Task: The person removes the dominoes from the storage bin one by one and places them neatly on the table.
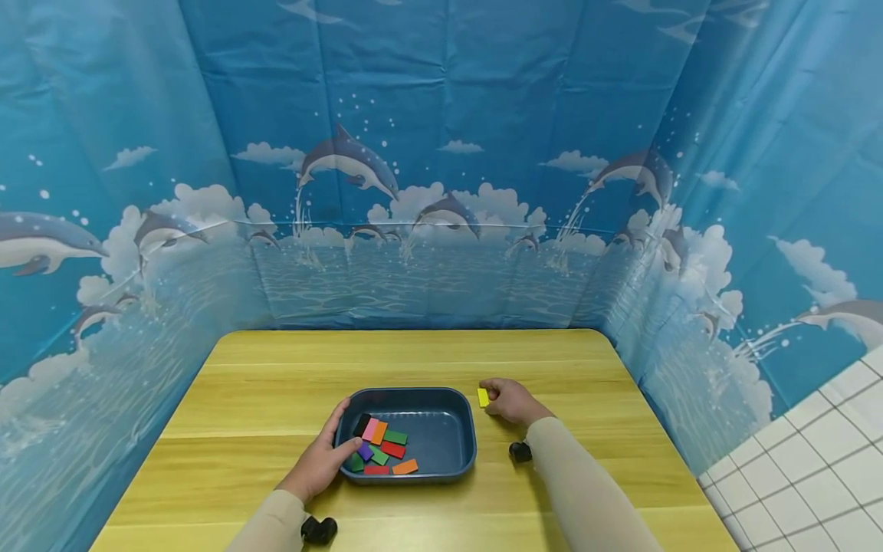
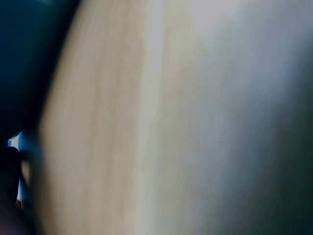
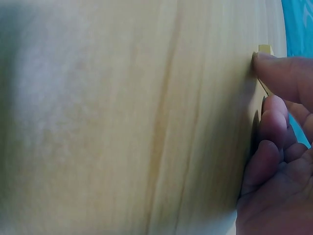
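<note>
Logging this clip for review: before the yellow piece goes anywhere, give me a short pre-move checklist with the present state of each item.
1. Right hand has a grip on the yellow block: ok, fingertips pinch it beside the tray.
2. Block lifted off the wooden table: cannot tell; it sits low at the tabletop.
3. Left hand steadies the blue tray: ok, fingers curl over its left rim.
4. Free room in the tray: ok, its right half is bare; the colored blocks cluster left.
5. Left wrist view usable: not ok, blurred.
</note>
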Motion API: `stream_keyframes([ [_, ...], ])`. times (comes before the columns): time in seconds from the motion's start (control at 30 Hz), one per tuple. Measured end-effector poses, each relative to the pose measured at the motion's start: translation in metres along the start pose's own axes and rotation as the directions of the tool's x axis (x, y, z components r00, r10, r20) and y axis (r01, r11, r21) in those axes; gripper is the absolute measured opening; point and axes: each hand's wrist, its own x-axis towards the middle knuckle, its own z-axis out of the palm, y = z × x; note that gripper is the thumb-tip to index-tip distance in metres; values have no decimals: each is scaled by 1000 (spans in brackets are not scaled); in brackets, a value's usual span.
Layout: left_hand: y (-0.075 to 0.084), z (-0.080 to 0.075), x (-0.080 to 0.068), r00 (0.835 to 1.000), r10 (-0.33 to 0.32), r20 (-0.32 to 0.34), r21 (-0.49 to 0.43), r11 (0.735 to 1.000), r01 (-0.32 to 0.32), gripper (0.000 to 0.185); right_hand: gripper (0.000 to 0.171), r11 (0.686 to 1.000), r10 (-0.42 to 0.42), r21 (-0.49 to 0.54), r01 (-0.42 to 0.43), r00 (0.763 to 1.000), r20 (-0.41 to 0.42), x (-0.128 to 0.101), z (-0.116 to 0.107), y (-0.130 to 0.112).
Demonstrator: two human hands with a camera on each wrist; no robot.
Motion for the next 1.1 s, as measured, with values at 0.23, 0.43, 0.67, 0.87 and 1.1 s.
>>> stream_keyframes([
  [0.23, -3, -2, -4, 1000, -11, -1, -5, 1000, 11, 79, 59, 1000, 26, -2, -26, 999, -22, -4, 2, -6],
  [0.43, -5, -3, -6, 1000, -9, -4, -8, 1000, 9, 79, 67, 998, 49, 49, -49, 999, -6, -6, 1, -7],
  [0.67, -5, -2, -5, 1000, -6, -4, 2, 1000, 6, 79, 66, 994, 72, 87, -65, 994, -81, -8, -11, -34],
  [0.87, -5, -1, -1, 1000, -5, -18, 3, 1000, 5, 79, 46, 995, -89, 33, 92, 993, -76, -14, -1, -108],
  [1.1, -3, 0, 2, 1000, -8, -27, 44, 999, 9, 78, 40, 967, -229, -87, 238, 968, 105, -19, 43, -159],
])
